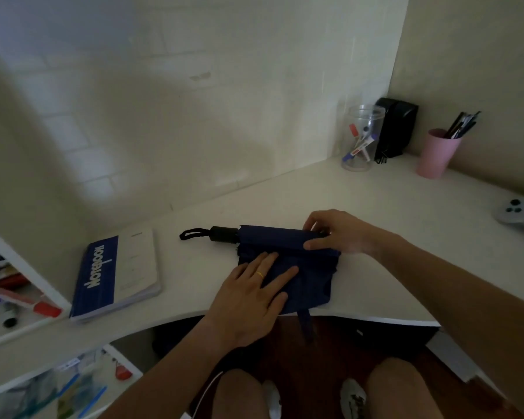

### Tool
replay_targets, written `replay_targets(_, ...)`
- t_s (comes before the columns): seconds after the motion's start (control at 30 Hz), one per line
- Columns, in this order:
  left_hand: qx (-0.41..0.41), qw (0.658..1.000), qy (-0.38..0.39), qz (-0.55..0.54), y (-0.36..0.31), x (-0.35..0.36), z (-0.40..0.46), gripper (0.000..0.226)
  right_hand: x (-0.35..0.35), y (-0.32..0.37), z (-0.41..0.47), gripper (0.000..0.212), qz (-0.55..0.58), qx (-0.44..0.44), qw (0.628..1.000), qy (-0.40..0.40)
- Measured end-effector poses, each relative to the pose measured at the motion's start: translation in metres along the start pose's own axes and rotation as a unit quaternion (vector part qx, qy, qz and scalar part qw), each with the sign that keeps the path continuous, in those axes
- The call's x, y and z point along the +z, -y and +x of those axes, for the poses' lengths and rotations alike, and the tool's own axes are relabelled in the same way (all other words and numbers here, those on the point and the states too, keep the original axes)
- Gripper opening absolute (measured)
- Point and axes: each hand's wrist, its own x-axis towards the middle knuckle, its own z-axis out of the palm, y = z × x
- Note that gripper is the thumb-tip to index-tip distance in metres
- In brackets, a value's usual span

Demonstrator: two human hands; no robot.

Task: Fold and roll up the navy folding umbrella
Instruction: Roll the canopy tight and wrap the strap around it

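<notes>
Navy folding umbrella (285,255) lying crosswise on white bench (375,207), near front edge, black handle (223,234) and wrist loop (191,234) pointing left. Canopy partly rolled along shaft; loose fabric spread flat toward front edge, closure strap (304,323) hanging over it. Left hand (251,294) open, palm down, fingers splayed, pressing loose fabric flat; gold ring on one finger. Right hand (336,231) pinching rolled section at tip end, thumb in front, fingers curled over top. Blue notebook (115,273) left of umbrella, apart. Clear jar (360,140), black box (395,128), pink cup (436,154) grouped at back corner. Grey game controller (518,213) at right edge.
</notes>
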Motion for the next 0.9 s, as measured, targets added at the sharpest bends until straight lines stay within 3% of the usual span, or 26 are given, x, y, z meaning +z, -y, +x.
replay_targets(0.1, -0.008, 1.0, 0.001, -0.007, 0.001, 0.004, 0.003, 0.056, 0.0, 0.003, 0.0, 0.032, -0.014, -0.016, 1.0, -0.011)
replay_targets(0.3, -0.015, 0.999, 0.034, -0.029, 0.005, 0.004, 0.015, 0.057, -0.009, 0.004, 0.002, 0.047, -0.077, -0.022, 0.996, 0.047)
replay_targets(0.6, -0.019, 0.998, 0.03, -0.051, 0.004, 0.015, 0.018, 0.064, 0.012, -0.015, -0.003, 0.043, -0.218, -0.115, 0.966, -0.079)
replay_targets(0.77, -0.021, 0.999, 0.001, -0.036, 0.004, 0.015, 0.017, 0.059, 0.001, -0.01, -0.007, 0.042, -0.03, -0.056, 0.998, 0.008)
replay_targets(0.9, -0.021, 0.999, -0.026, -0.036, 0.004, 0.013, 0.017, 0.053, -0.006, -0.01, -0.009, 0.044, -0.047, -0.089, 0.995, -0.002)
